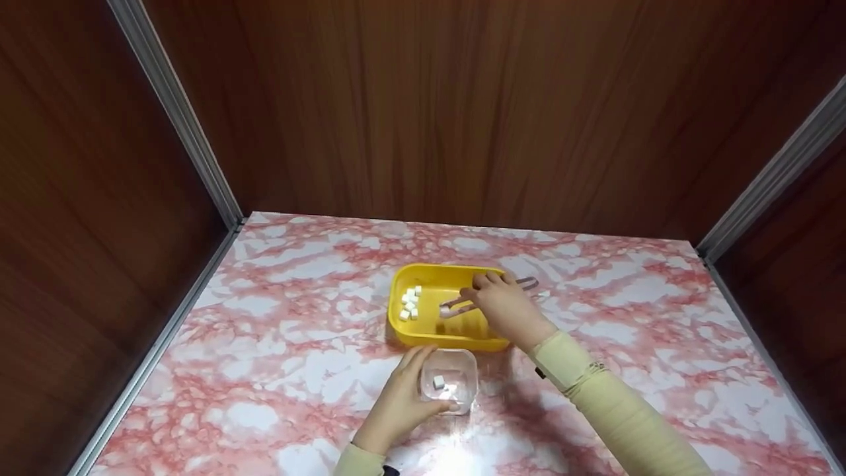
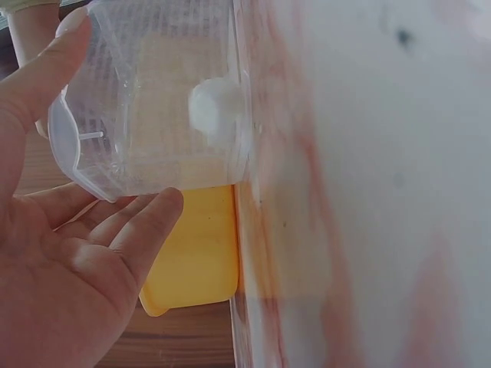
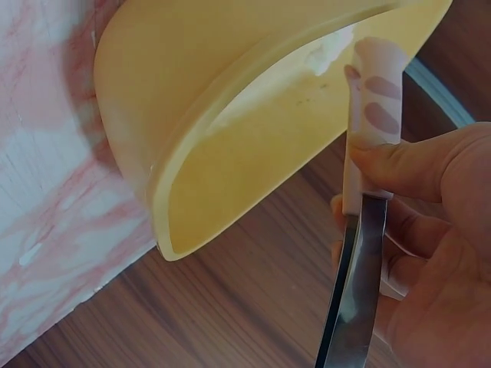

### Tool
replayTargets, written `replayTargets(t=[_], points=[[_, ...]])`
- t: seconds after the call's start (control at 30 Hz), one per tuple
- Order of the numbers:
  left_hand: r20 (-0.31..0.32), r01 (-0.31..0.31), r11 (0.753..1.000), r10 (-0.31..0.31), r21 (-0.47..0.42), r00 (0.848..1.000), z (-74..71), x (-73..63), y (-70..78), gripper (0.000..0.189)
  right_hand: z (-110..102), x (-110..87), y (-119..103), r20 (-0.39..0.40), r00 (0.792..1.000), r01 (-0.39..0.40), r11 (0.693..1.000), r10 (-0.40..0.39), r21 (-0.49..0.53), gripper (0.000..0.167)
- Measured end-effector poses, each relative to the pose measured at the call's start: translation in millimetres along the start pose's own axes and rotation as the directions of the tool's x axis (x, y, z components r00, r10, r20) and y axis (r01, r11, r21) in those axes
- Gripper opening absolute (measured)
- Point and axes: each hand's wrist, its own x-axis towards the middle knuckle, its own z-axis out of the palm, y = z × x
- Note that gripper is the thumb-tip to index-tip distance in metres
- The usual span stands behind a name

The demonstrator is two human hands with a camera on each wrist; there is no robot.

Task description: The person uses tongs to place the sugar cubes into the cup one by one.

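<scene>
My left hand (image 1: pixel 400 395) holds a small clear plastic container (image 1: pixel 468 380), thumb at its near side and fingers along the far left side. Inside it lies a white cube (image 1: pixel 439 382), which shows blurred through the wall in the left wrist view. With my right hand (image 1: pixel 509 307) I grip a pair of tongs (image 3: pixel 357 268), a metal strip with pale pink ends that have oval holes. The tong ends hang over the middle of a yellow tub (image 1: pixel 456 342). Several white cubes (image 1: pixel 410 304) are gathered at the tub's left end.
A pink-and-white marbled tabletop (image 1: pixel 297 370) carries everything. Dark wood-grain panels (image 1: pixel 423 112) stand at the back and both sides, with metal posts (image 1: pixel 192 125) in the corners. The yellow tub sits just beyond the clear container.
</scene>
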Motion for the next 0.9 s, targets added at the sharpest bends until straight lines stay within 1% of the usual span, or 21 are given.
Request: replayTargets(t=[0.2,0.37,0.47,0.63,0.73,0.9], points=[[0.001,0.013,1.000,-0.013,0.001,1.000,0.0,-0.6,0.3,0.098,-3.0,-4.2,0.7,-0.043,0.999,0.004,0.999,-0.003,0.032,0.041],[-0.008,-0.005,1.000,0.005,0.000,1.000,-0.1,-0.2,0.6,0.097,-8.3,-8.0,1.4,-0.068,0.998,0.015,0.999,-0.012,0.047,0.039],[-0.014,-0.013,1.000,0.013,0.005,1.000,-0.1,0.3,0.6,0.097,-11.1,-10.8,1.3,-0.089,0.996,0.030,0.999,-0.027,0.035,0.038],[-0.013,-0.019,1.000,0.019,0.012,1.000,-0.2,0.8,-0.2,0.096,-16.4,-16.7,-0.9,-0.099,0.995,0.034,0.999,-0.032,0.019,0.038],[-0.016,-0.021,1.000,0.021,0.017,1.000,0.2,1.0,-0.3,0.096,-19.4,-20.5,-2.3,-0.095,0.995,0.030,0.999,-0.027,0.027,0.038],[-0.012,-0.007,1.000,0.007,0.017,1.000,0.2,0.5,-0.1,0.098,-26.9,-27.0,-4.5,-0.090,0.996,0.027,0.998,-0.023,0.048,0.039]])
